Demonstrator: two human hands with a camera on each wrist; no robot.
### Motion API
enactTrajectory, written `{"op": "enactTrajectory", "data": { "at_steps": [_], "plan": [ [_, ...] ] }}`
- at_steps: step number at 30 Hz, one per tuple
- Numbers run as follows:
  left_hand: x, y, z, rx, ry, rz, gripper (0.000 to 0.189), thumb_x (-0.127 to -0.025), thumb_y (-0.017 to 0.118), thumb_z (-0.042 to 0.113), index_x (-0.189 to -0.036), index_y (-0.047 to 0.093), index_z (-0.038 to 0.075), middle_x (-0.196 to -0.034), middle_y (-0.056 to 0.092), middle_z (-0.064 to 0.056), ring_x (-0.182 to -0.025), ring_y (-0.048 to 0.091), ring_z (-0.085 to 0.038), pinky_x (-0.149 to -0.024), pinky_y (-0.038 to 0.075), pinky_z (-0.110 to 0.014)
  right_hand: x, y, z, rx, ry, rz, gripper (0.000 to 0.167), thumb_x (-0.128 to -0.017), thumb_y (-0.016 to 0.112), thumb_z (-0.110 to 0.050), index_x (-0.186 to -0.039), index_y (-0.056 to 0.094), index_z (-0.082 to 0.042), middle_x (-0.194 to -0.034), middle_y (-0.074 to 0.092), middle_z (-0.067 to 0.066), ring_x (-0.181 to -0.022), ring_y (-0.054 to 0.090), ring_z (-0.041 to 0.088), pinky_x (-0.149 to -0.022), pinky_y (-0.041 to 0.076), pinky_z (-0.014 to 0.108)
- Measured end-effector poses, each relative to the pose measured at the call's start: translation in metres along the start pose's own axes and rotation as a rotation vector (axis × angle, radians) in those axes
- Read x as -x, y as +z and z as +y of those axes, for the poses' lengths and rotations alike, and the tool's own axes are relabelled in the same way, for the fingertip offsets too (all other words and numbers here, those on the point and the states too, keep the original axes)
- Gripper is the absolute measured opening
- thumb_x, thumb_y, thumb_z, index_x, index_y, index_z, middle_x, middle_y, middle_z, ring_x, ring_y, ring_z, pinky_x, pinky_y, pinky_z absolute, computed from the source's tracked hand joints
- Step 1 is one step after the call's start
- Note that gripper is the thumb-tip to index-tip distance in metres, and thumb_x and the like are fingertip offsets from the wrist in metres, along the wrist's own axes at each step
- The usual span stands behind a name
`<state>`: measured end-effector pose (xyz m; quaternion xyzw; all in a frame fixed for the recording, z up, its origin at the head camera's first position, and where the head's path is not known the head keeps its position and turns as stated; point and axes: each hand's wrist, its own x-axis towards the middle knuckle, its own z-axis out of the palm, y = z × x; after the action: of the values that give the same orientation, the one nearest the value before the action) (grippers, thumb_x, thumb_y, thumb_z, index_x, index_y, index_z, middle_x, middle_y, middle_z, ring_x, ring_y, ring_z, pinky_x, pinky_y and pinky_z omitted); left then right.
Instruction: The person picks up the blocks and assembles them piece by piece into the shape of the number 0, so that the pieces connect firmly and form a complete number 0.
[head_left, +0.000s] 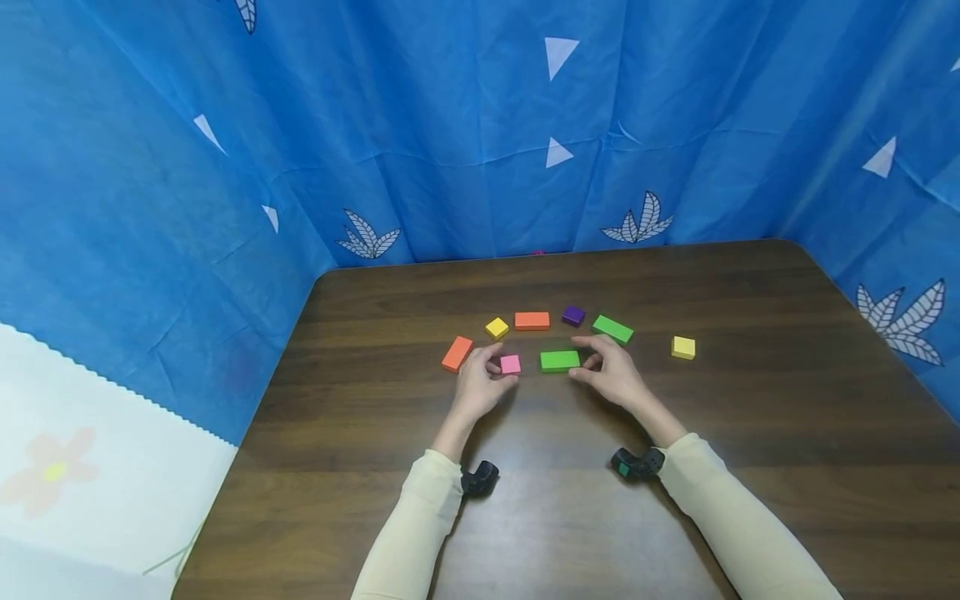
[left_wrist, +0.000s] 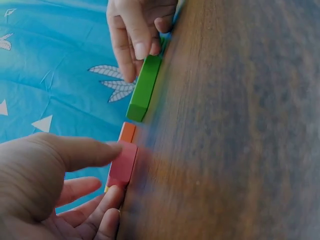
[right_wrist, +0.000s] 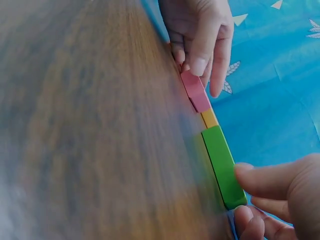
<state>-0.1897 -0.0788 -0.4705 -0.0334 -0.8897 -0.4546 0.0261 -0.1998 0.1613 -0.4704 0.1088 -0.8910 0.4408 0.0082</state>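
In the head view, a small pink block (head_left: 510, 364) lies on the wooden table beside my left hand (head_left: 477, 385). Its thumb and fingers are bent about the block's left end, with the thumb tip at the pink block (left_wrist: 123, 162) in the left wrist view. A longer green block (head_left: 559, 361) lies a short gap to the right. My right hand (head_left: 612, 373) pinches its right end; the right wrist view has the thumb on one side of this green block (right_wrist: 222, 167) and fingertips at its end.
Behind the hands, an orange block (head_left: 457, 354), a yellow block (head_left: 497, 328), another orange block (head_left: 532, 321), a purple block (head_left: 573, 316) and a second green block (head_left: 612, 329) form an arc. Another yellow block (head_left: 683, 347) sits apart at right. A blue curtain (head_left: 480, 125) hangs behind the table (head_left: 547, 517).
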Motion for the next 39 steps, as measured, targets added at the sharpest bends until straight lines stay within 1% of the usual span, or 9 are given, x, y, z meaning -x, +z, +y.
{"op": "enactTrajectory", "data": {
  "at_steps": [2, 6, 10, 15, 22, 28, 35, 39],
  "plan": [
    [0.0, 0.002, -0.001, 0.0, 0.013, 0.011, 0.053, -0.079, 0.079, 0.005, -0.128, 0.062, 0.002, -0.118, 0.063, -0.013, -0.093, 0.064, -0.022, -0.082, 0.056, -0.035, 0.0, 0.001, 0.002, 0.014, -0.005, 0.015, 0.052, -0.082, 0.075, -0.005, -0.131, 0.058, 0.001, -0.124, 0.059, 0.02, -0.086, 0.064, 0.026, -0.068, 0.049, 0.027],
    [-0.002, 0.004, -0.003, -0.004, 0.041, 0.042, 0.041, -0.08, 0.077, 0.001, -0.12, 0.067, 0.001, -0.113, 0.065, -0.012, -0.088, 0.065, -0.021, -0.08, 0.056, -0.033, -0.001, 0.002, 0.004, 0.043, -0.02, 0.045, 0.044, -0.083, 0.074, -0.006, -0.125, 0.063, 0.0, -0.112, 0.065, 0.017, -0.083, 0.064, 0.023, -0.071, 0.047, 0.029],
    [-0.002, 0.006, -0.005, -0.007, 0.054, 0.054, 0.035, -0.08, 0.077, 0.001, -0.115, 0.07, 0.001, -0.106, 0.067, -0.01, -0.085, 0.065, -0.019, -0.077, 0.056, -0.031, -0.001, 0.003, 0.005, 0.054, -0.012, 0.051, 0.038, -0.083, 0.075, -0.01, -0.12, 0.067, -0.003, -0.102, 0.067, 0.013, -0.081, 0.064, 0.021, -0.072, 0.046, 0.03],
    [-0.001, 0.005, -0.006, -0.001, 0.042, 0.051, 0.033, -0.081, 0.077, 0.002, -0.113, 0.071, 0.003, -0.105, 0.066, -0.009, -0.085, 0.064, -0.018, -0.077, 0.056, -0.031, -0.001, 0.003, 0.005, 0.049, -0.004, 0.047, 0.037, -0.083, 0.075, -0.011, -0.118, 0.068, -0.004, -0.098, 0.068, 0.011, -0.083, 0.064, 0.021, -0.075, 0.047, 0.033],
    [0.001, 0.005, -0.009, -0.009, 0.049, 0.054, 0.031, -0.081, 0.078, 0.004, -0.111, 0.071, 0.004, -0.103, 0.066, -0.008, -0.084, 0.063, -0.016, -0.077, 0.055, -0.031, 0.001, 0.002, 0.005, 0.069, -0.045, 0.054, 0.034, -0.082, 0.077, -0.01, -0.114, 0.069, -0.002, -0.092, 0.068, 0.009, -0.081, 0.064, 0.02, -0.076, 0.048, 0.034],
    [0.004, 0.003, -0.01, -0.015, 0.053, 0.037, 0.03, -0.08, 0.079, 0.005, -0.11, 0.072, 0.004, -0.101, 0.066, -0.007, -0.082, 0.063, -0.014, -0.079, 0.055, -0.031, 0.003, 0.0, 0.006, 0.084, -0.06, 0.024, 0.032, -0.081, 0.078, -0.011, -0.112, 0.07, -0.002, -0.091, 0.068, 0.007, -0.079, 0.062, 0.017, -0.071, 0.047, 0.029],
    [0.013, -0.004, -0.008, 0.0, 0.067, 0.013, 0.028, -0.079, 0.079, 0.003, -0.106, 0.072, 0.0, -0.097, 0.066, -0.009, -0.079, 0.063, -0.014, -0.073, 0.054, -0.025, 0.011, -0.001, 0.005, 0.071, -0.076, 0.003, 0.03, -0.082, 0.078, -0.011, -0.109, 0.07, -0.001, -0.091, 0.066, 0.008, -0.075, 0.062, 0.015, -0.066, 0.051, 0.023],
    [0.02, -0.011, -0.006, 0.015, 0.055, 0.009, 0.027, -0.078, 0.079, 0.002, -0.104, 0.072, -0.001, -0.094, 0.066, -0.009, -0.077, 0.064, -0.014, -0.07, 0.055, -0.021, 0.018, -0.001, 0.003, 0.075, -0.102, -0.005, 0.03, -0.082, 0.078, -0.011, -0.108, 0.07, -0.001, -0.089, 0.066, 0.006, -0.073, 0.061, 0.012, -0.065, 0.051, 0.022]
  ]
}}
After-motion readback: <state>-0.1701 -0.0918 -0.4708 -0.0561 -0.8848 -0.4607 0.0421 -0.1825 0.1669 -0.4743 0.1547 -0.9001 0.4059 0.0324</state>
